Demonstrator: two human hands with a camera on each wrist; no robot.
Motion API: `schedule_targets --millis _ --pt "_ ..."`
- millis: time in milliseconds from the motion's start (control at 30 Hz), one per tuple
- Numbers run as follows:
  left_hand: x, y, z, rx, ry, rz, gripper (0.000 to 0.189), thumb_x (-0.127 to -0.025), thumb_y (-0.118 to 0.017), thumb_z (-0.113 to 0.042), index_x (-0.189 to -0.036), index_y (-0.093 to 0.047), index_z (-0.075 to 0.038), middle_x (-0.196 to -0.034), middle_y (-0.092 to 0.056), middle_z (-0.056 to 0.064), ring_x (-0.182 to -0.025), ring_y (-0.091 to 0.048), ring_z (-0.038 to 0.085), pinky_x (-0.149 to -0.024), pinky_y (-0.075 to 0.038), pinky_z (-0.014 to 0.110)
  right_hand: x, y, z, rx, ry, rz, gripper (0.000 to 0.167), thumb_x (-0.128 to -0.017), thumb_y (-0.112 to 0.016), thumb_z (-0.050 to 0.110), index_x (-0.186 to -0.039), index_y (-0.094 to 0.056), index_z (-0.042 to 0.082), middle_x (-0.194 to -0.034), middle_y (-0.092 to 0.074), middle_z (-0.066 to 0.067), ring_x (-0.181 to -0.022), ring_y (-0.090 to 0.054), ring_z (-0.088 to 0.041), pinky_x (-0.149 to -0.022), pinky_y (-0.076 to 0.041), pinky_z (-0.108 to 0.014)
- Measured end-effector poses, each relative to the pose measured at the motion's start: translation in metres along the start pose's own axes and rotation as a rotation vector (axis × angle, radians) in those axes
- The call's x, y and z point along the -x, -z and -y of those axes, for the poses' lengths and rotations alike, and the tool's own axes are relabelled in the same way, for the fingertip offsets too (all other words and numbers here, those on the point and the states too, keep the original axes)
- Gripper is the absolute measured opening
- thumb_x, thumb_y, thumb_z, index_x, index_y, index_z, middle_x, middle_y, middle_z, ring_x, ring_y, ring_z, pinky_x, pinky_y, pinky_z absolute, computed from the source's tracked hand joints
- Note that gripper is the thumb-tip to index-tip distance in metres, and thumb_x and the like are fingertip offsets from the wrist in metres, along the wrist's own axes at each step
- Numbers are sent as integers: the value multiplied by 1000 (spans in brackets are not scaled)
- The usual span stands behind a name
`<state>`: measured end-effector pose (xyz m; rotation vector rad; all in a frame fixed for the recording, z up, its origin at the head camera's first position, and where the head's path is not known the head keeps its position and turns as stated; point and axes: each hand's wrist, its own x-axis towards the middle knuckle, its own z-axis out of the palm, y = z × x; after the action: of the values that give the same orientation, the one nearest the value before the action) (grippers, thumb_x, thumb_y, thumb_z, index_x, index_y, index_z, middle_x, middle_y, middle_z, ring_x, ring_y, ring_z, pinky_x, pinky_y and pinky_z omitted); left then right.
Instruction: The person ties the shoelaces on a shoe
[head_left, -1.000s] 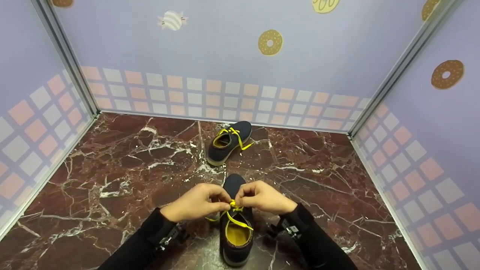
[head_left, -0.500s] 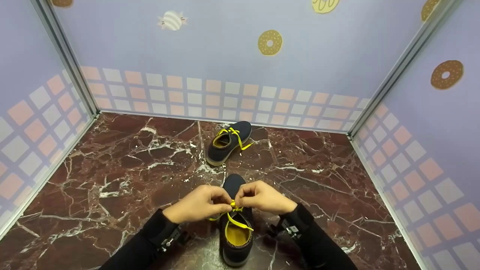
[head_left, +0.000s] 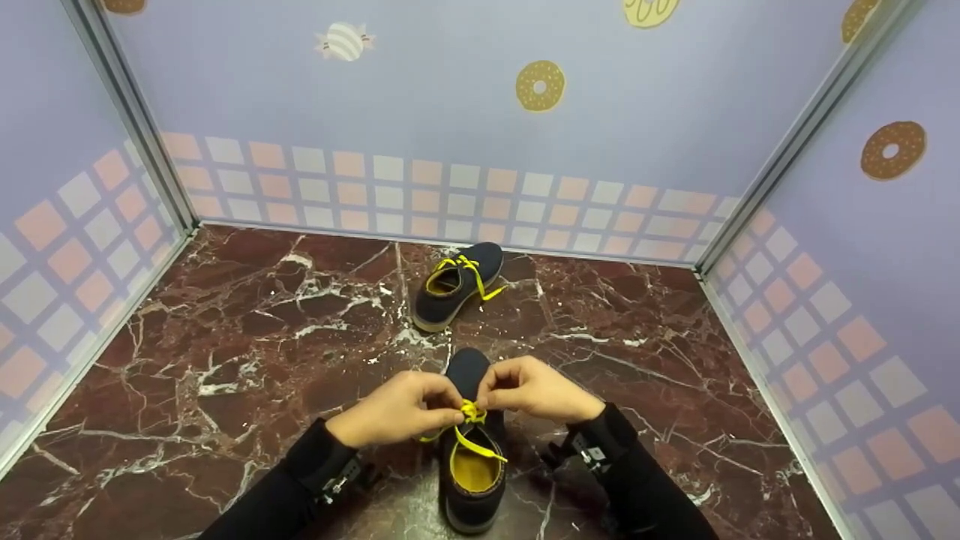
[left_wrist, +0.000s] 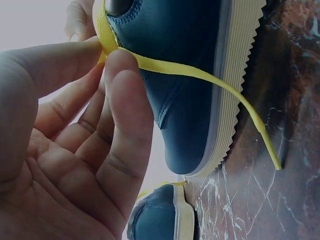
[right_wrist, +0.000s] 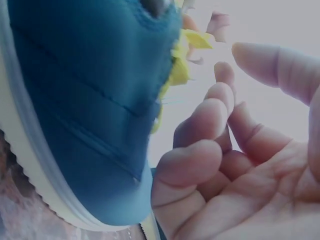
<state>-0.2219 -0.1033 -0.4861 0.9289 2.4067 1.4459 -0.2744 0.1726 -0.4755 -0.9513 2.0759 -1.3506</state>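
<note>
Between my hands a dark blue shoe [head_left: 469, 369] stands upright on the floor, toe pointing away. Its yellow shoelace [head_left: 480, 448] is gathered in a knot with small loops at the top of the throat. My left hand [head_left: 397, 409] pinches the lace by that knot between thumb and finger; in the left wrist view a loose lace end [left_wrist: 200, 75] hangs over the shoe's side. Close to the knot's right is my right hand [head_left: 536, 390]. A gap shows between its thumb and forefinger in the right wrist view, and nothing lies between them.
A second dark blue shoe [head_left: 442, 304] with yellow laces lies angled farther off, near the back wall. Lilac panels [head_left: 450, 97] enclose the reddish-brown marble floor [head_left: 262, 337] at the back, left and right.
My right hand has drawn slightly right, away from the knot, leaving more of the yellow loops visible. My left hand has barely shifted, and both shoes are where they were.
</note>
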Motion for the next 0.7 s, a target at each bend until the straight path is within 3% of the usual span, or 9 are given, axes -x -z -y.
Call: schedule_targets --millis 133,400,700 --pt "0 0 0 24 9 10 10 -103 -82 -18 -106 -81 -8 -82 -75 0 -64 -63 4 -59 -55 21 3 6 2 48 16 37 11 -101 -80 18 -101 -81 7 -95 -77 3 -84 -66 -10 -76 -53 -22" --pt "1 0 -1 31 15 17 10 -102 -82 -16 -106 -80 -8 -81 -74 1 -63 -63 5 -58 -55 21 9 11 10 150 64 202 10 -101 -85 28 -104 -85 19 -94 -76 9 -77 -62 -4 -70 -49 -18" --pt "0 1 0 19 3 17 10 -102 -82 -17 -106 -80 -8 -83 -75 -1 -65 -63 4 -59 -56 22 10 10 10 253 121 254 13 -99 -88 28 -109 -89 21 -99 -76 11 -85 -67 -3 -76 -53 -18"
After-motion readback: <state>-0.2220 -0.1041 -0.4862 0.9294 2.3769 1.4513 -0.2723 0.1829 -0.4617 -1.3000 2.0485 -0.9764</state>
